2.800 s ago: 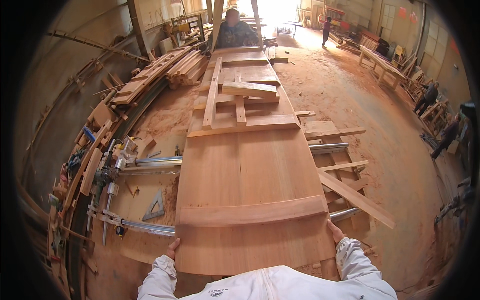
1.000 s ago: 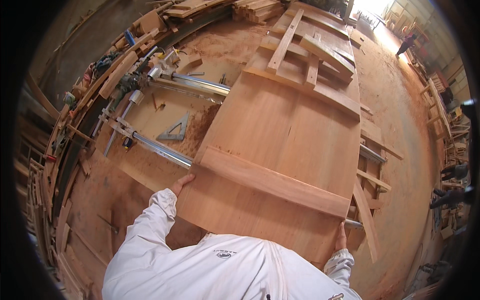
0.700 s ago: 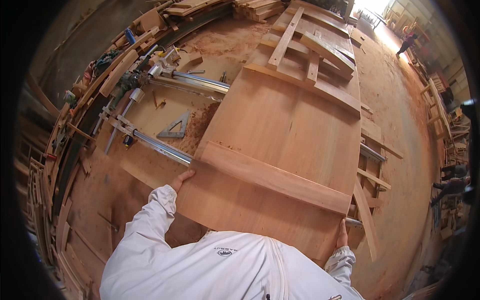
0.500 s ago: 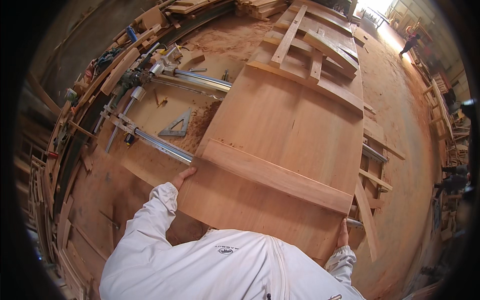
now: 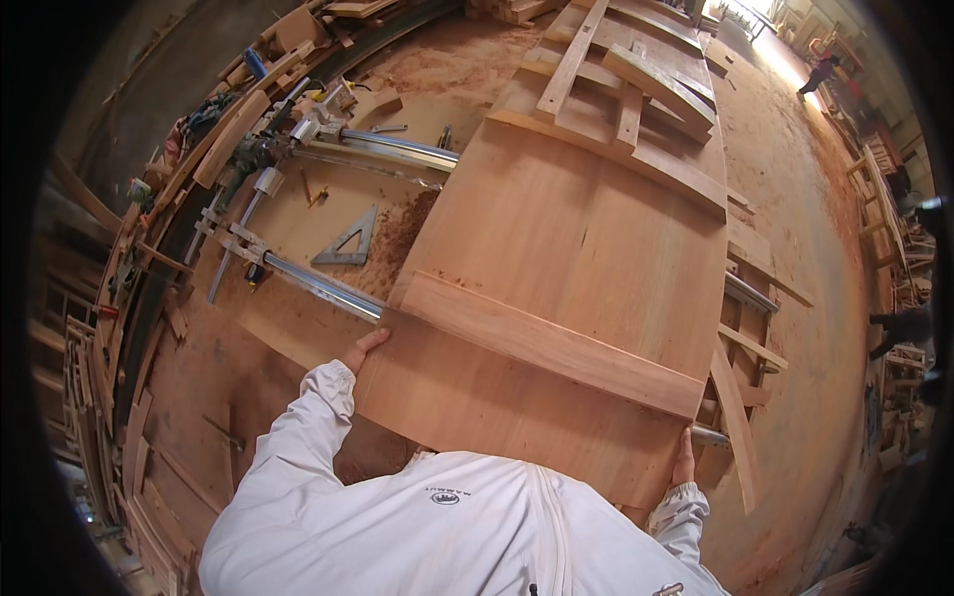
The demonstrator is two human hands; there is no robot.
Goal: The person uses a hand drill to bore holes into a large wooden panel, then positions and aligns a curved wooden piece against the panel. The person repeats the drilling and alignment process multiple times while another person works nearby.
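Observation:
A wide wooden panel (image 5: 576,238) stretches away from my body, its near end close to my white jacket. My left hand (image 5: 367,348) grips its left edge near the near corner, with most of its fingers hidden below the board. At the opposite edge, my right hand (image 5: 684,460) holds the panel's side, its fingers partly out of sight. Between the hands and a little farther off, a wooden crosspiece (image 5: 547,343) spans the panel. Another crosspiece (image 5: 616,164) lies across it farther away, with several loose wooden pieces on and beyond it.
Metal rails (image 5: 323,285) with clamps run out to the left from under the panel. A triangular square (image 5: 348,241) lies on a dusty board there. Wood offcuts (image 5: 733,427) stick out on the right. Far off at the upper right is a person (image 5: 820,73).
The view has shifted slightly, so the panel's far end and the offcuts on the right appear a little farther right. Both hands keep their places on the panel's edges.

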